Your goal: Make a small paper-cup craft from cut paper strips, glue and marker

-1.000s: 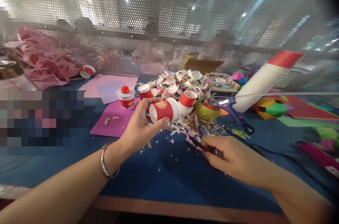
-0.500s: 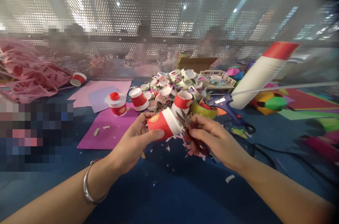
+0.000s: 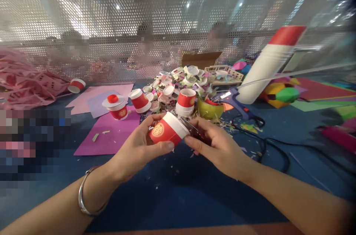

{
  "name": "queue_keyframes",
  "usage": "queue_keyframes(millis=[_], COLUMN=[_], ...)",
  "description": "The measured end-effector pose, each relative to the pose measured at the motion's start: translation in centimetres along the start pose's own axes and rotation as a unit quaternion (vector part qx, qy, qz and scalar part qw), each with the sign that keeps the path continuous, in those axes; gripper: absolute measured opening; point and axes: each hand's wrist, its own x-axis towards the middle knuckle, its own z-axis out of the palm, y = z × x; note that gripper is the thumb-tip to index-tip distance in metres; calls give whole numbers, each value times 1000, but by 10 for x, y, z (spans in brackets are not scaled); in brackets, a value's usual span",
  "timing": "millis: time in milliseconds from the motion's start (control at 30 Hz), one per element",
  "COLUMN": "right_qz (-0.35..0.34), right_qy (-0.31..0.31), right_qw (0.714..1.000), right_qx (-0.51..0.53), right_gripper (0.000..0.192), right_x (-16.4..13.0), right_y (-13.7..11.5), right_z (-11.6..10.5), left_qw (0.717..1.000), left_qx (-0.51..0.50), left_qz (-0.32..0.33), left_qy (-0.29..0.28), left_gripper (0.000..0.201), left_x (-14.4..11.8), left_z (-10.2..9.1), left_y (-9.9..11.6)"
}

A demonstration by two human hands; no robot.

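My left hand [image 3: 141, 146] is wrapped round a red and white paper cup [image 3: 164, 131] with a gold emblem, tilted on its side with the rim toward the right. My right hand [image 3: 215, 144] grips a pair of scissors [image 3: 191, 125] at the cup's rim; the handles and part of the blades are hidden by the fingers. Just behind the held cup, another red and white cup [image 3: 185, 101] stands on the table. To its left are a tilted cup [image 3: 140, 101] and a cup with a white disc and red top [image 3: 116, 108].
A heap of cut paper pieces [image 3: 178, 81] lies at the back. At right are a glue gun [image 3: 240, 105] with a black cable [image 3: 269, 142], a leaning stack of cups [image 3: 269, 66] and a yellow-green bowl [image 3: 210, 109]. Purple paper [image 3: 111, 136] and pink netting [image 3: 27, 79] lie left.
My right hand and the scissors have come closer to the cup's rim, and the blades now show less. The cup in my left hand has turned slightly. The view has shifted a little.
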Motion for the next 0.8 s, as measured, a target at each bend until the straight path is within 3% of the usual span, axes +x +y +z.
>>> queue_keyframes(millis=[133, 333, 467, 667, 800], right_qz=[-17, -6, 11, 19, 14], right_qy=[-7, -20, -18, -29, -30], right_qw=[1000, 999, 999, 998, 998], right_qx=[9, 40, 47, 48, 56], right_gripper=[12, 19, 22, 20, 19], right_x=[-1, -3, -4, -2, -1], right_y=[-2, 1, 3, 3, 4], right_z=[-1, -4, -5, -7, -6], left_qw=[999, 996, 989, 956, 956], left_qx=[29, 58, 77, 271, 271], left_qz=[0, -2, -7, 64, 40], left_qy=[-19, -67, -122, -95, -101], left_gripper=[64, 33, 29, 30, 31], left_x=[-4, -6, -3, -5, -7], left_z=[0, -13, -18, -17, -12], left_y=[2, -1, -3, 0, 0])
